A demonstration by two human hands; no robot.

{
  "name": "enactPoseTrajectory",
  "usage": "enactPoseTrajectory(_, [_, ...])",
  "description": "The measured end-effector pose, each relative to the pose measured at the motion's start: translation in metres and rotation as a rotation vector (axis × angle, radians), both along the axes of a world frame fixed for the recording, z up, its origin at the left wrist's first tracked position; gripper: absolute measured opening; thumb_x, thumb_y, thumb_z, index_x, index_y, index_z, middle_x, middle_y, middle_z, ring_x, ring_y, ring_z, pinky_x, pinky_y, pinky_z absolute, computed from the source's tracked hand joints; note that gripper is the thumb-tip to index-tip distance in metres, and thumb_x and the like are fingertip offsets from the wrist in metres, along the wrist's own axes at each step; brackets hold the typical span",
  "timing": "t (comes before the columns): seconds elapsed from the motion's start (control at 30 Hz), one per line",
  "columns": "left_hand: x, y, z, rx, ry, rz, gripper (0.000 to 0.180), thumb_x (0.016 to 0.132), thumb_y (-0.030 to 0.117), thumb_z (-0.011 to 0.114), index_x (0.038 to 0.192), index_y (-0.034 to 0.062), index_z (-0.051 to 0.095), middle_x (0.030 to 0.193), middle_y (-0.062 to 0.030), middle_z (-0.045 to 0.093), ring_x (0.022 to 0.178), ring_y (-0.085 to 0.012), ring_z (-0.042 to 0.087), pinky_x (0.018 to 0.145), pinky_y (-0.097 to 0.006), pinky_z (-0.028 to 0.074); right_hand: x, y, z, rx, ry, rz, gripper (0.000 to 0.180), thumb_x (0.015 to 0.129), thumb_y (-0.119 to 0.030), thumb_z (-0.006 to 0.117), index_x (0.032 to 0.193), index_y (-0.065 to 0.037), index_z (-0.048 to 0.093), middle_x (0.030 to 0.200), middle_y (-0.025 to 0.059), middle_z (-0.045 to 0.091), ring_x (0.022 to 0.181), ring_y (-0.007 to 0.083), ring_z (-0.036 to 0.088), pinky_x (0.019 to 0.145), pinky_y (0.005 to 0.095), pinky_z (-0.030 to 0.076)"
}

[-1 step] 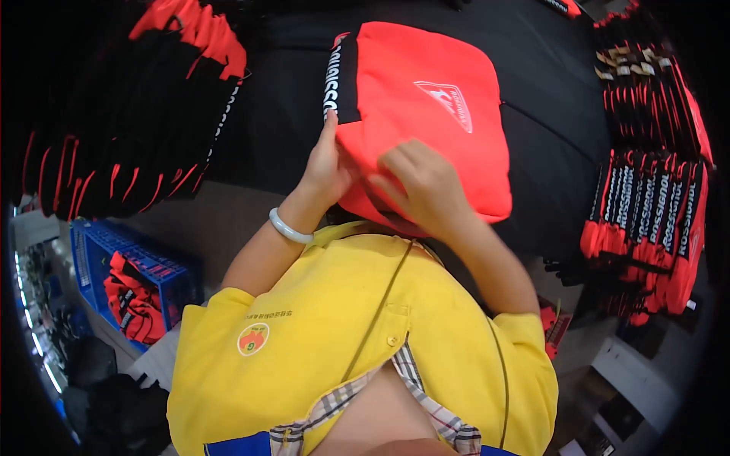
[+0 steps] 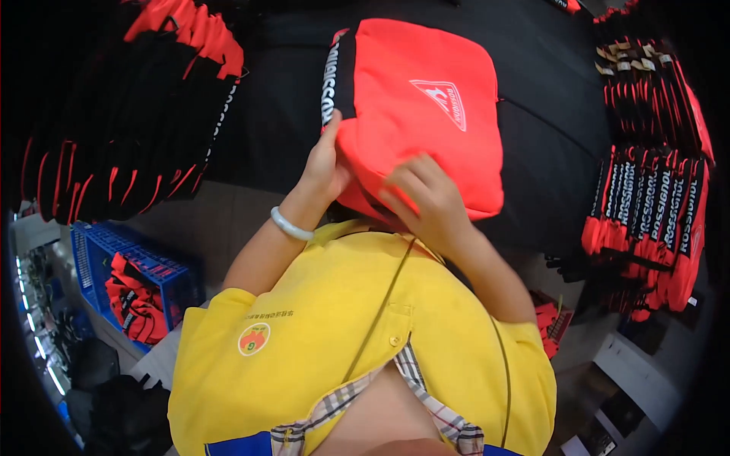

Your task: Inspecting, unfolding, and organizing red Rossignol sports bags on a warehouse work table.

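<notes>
On the black table (image 2: 547, 129), right in front of the person, lies a red cloth bag (image 2: 426, 114) with a black strip down its left side and a white mark on top. The left hand (image 2: 323, 171) holds the bag's near left edge, with the fingers tucked under the cloth. The right hand (image 2: 426, 201) lies on the bag's near edge, fingers bent and pressing the cloth down. Both hands are touching the bag. A white bracelet (image 2: 291, 225) sits on the left wrist. The person wears a yellow shirt (image 2: 342, 334).

To the left on the table is a big stack of black and red bags (image 2: 129, 114). To the right is another stack of red and black bags (image 2: 654, 175), standing on their edges in rows.

Down on the left, on the floor, is a blue plastic crate (image 2: 163, 273). Inside it lie more red and black cloth pieces (image 2: 133, 304), piled up loosely. The crate is well apart from the table top.

The floor (image 2: 228, 213) near the table is grey. Past the crate, at the far left, the room is dark and blurry, with a few small lights.
</notes>
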State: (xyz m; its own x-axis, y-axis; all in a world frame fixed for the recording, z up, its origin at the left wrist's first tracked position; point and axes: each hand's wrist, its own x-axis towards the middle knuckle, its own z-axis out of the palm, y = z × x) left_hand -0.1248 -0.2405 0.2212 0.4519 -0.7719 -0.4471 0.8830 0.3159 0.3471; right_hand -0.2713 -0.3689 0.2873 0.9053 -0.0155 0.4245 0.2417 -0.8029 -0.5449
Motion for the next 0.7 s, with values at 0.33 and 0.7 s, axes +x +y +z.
enactPoseTrajectory(0.33, [-0.053,-0.035,0.027,0.099,-0.022,-0.121,0.065,0.096,0.048,0.054,0.139,0.0013,0.043,0.141,-0.0119,0.050,0.128,-0.0249,0.050,0.109,-0.041,0.040,-0.104,-0.015,-0.111,2.492,0.276,-0.331,0.048,0.091,-0.045,0.063,0.122,-0.008,0.059,0.112,0.0127,0.066,0.110,0.0269,0.060,0.091,0.0426,0.049])
enactPoseTrajectory(0.7, [0.062,0.094,-0.090,0.287,0.030,0.053,0.053,0.101,0.042,0.045,0.130,-0.0016,0.051,0.131,-0.0196,0.057,0.121,-0.0336,0.055,0.104,-0.049,0.042,-0.092,-0.017,-0.028,2.453,-0.184,-0.816,0.061,0.093,-0.049,0.059,0.137,-0.009,0.049,0.140,0.0128,0.052,0.131,0.0309,0.046,0.108,0.0507,0.035])
